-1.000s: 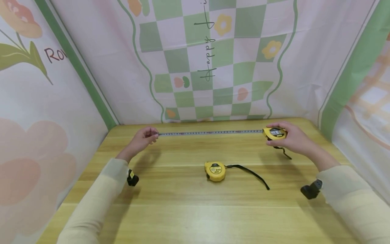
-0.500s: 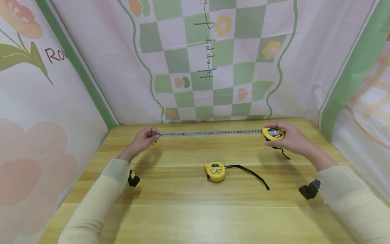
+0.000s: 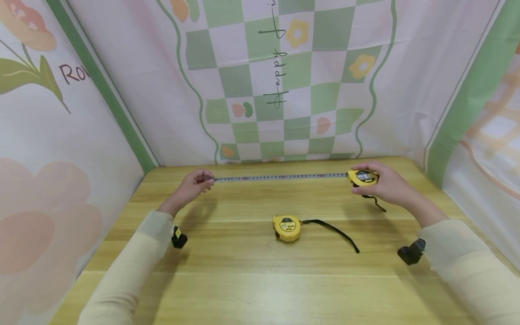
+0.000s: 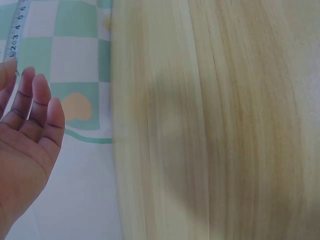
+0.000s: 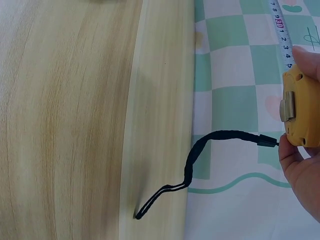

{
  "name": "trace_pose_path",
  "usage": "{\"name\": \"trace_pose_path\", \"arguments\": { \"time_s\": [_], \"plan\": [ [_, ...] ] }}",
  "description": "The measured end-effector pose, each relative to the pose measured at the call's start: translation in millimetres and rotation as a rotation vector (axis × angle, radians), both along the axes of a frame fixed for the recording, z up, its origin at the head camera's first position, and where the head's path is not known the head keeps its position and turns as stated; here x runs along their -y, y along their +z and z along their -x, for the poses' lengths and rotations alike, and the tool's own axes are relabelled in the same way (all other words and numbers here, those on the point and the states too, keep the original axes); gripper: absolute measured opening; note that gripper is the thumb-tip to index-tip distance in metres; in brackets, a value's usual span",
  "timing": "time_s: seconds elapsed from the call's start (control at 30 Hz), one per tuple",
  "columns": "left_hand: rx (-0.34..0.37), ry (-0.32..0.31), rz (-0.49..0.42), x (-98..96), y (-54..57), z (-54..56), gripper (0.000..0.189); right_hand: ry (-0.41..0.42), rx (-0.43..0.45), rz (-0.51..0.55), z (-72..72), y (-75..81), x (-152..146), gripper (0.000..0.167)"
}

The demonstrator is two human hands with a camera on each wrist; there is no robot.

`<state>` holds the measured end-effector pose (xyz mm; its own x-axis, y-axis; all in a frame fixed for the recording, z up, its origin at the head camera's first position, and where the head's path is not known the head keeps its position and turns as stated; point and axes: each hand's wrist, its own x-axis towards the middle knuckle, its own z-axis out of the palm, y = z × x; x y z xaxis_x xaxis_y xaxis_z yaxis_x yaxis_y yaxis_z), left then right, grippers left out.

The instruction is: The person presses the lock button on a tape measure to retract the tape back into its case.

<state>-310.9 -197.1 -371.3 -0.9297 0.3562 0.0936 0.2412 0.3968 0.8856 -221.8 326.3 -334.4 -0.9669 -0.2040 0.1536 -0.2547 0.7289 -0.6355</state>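
Observation:
Near the back of the table, my left hand (image 3: 192, 186) pinches the end of a steel tape blade (image 3: 280, 177) between thumb and forefinger. The blade runs straight across to a yellow tape measure (image 3: 363, 177), whose case my right hand (image 3: 387, 184) grips at the right. In the left wrist view, the other fingers (image 4: 42, 95) are loosely bent beside the blade's tip. A metal belt clip (image 5: 287, 106) shows on the case in the right wrist view, and a black wrist strap (image 5: 220, 135) dangles from it. Both hands are raised above the table, their shadows below.
A second yellow tape measure (image 3: 287, 228) lies on the wooden table (image 3: 227, 289) in the middle, its black strap (image 3: 335, 231) stretching to the right. Printed curtains (image 3: 183, 113) enclose the back and both sides. Small black cameras (image 3: 411, 253) hang at the wrists.
Both hands have drawn slightly closer together, the right one moving left with the tape measure and the left one a little right. The exposed blade is a bit shorter. The second tape measure stays put.

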Motion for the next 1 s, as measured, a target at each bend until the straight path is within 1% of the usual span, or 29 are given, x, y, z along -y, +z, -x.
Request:
{"name": "trace_pose_path", "arguments": {
  "time_s": [0.2,0.63,1.0],
  "plan": [
    [0.000,0.007,-0.004,-0.1,0.7,-0.3,0.017,-0.002,0.001,0.005,-0.1,0.1,0.6,0.065],
    [0.033,0.011,-0.008,-5.8,3.6,-0.2,0.017,0.004,0.010,0.014,2.6,-0.8,2.9,0.066],
    [0.036,-0.007,-0.029,-8.4,2.9,0.3,0.017,0.009,0.019,0.025,3.7,-0.8,5.8,0.065]
  ]
}}
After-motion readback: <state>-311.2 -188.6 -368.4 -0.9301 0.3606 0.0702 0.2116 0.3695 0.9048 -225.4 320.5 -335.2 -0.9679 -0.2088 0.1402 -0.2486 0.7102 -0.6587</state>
